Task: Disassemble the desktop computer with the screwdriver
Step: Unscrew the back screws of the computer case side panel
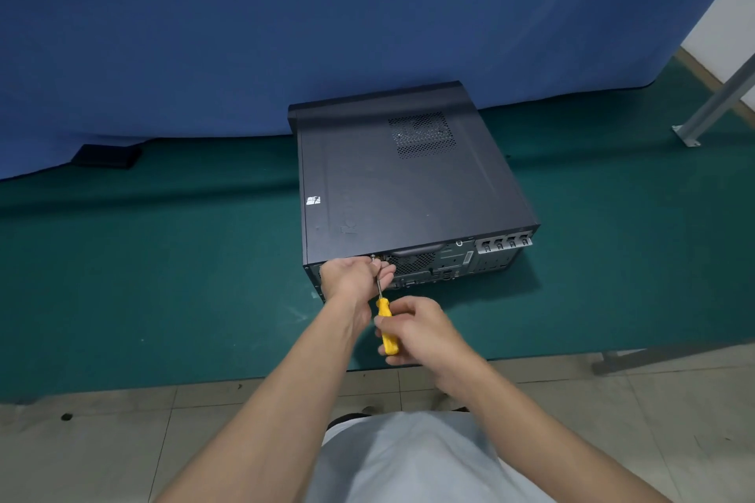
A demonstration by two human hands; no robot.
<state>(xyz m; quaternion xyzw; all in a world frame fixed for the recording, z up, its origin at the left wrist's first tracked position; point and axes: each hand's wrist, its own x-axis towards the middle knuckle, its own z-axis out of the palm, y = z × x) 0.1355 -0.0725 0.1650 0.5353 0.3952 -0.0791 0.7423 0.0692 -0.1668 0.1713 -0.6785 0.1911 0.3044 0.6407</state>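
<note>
A black desktop computer case point(404, 184) lies flat on the green mat, its rear panel facing me. A yellow-handled screwdriver point(385, 325) points up at a screw point(373, 256) on the rear panel's upper left edge. My right hand point(416, 333) grips the yellow handle. My left hand point(353, 278) rests against the rear panel and pinches the metal shaft near its tip. The lower left of the rear panel is hidden behind my left hand.
The green mat point(163, 290) covers the floor in front of a blue cloth backdrop point(286, 33). A dark flat object point(107, 156) lies under the cloth at left. A metal post with a foot point(694, 127) stands at right. Tiled floor point(102, 441) lies near me.
</note>
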